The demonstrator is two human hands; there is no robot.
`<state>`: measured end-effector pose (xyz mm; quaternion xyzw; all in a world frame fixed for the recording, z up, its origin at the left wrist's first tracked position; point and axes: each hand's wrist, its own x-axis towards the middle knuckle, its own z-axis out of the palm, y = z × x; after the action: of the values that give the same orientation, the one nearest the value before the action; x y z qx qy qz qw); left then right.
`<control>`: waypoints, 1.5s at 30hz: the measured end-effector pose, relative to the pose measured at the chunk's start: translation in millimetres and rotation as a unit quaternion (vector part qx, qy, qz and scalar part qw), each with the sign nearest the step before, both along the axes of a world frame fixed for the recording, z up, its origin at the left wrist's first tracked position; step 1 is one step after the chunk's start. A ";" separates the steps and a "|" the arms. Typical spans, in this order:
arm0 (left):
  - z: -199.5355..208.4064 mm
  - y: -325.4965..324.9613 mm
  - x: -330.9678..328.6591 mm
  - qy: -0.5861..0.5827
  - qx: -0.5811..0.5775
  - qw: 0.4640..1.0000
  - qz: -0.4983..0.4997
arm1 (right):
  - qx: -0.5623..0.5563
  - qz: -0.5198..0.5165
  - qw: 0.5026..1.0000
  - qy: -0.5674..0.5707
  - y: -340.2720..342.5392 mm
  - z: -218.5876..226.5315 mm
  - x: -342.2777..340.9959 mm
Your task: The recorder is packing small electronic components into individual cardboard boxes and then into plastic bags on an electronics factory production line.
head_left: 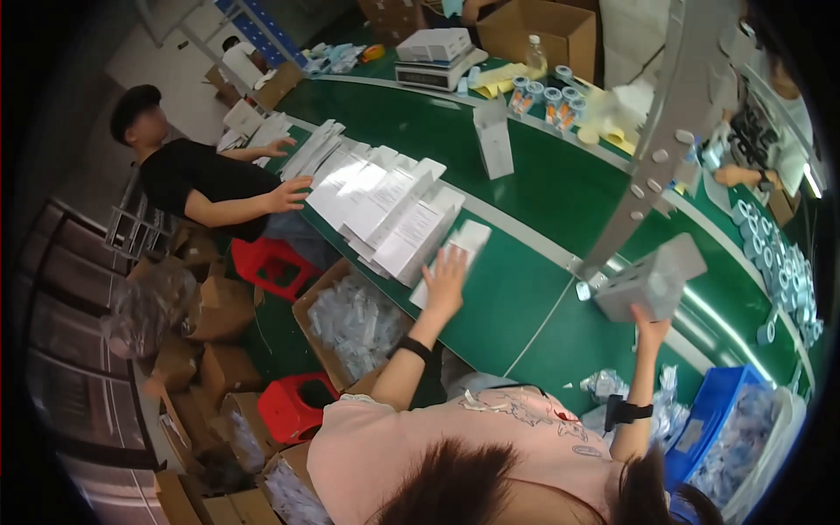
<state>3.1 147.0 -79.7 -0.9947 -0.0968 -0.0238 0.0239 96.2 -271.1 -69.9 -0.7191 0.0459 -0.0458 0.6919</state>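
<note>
Your R hand (652, 325) grips the open carton (637, 287) by its near side, over the R part of the bench (516, 302); long axis near-L to far-R, flap end pointing far-R. Your L hand (446, 282), fingers spread wide, lies atop the white carton (473, 237), approx. same slant. Carton row (376, 197) sits just L; upright box (495, 147) stands beyond.

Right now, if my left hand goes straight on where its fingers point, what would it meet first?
Beyond the white box under it, the left hand would probably meet the grey rail; depth is unclear.
</note>
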 end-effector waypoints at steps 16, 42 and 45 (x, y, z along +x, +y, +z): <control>26.6 -122.3 -21.1 -0.016 -0.135 0.982 -0.128 | -0.395 -0.071 0.888 -0.223 -16.6 -17.1 160.1; 28.1 -98.5 6.6 0.018 -0.414 0.908 -0.061 | -0.379 0.143 0.912 -0.067 -3.1 2.7 -48.9; 23.9 -100.7 17.1 0.070 -0.351 0.931 -0.070 | -0.376 -0.047 0.917 -0.127 -55.1 -7.7 -3.0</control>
<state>20.3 46.3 -55.8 -0.9430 -0.0272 0.0797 -0.3221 93.2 -326.2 -77.7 -0.9113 -0.0291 -0.1827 0.3678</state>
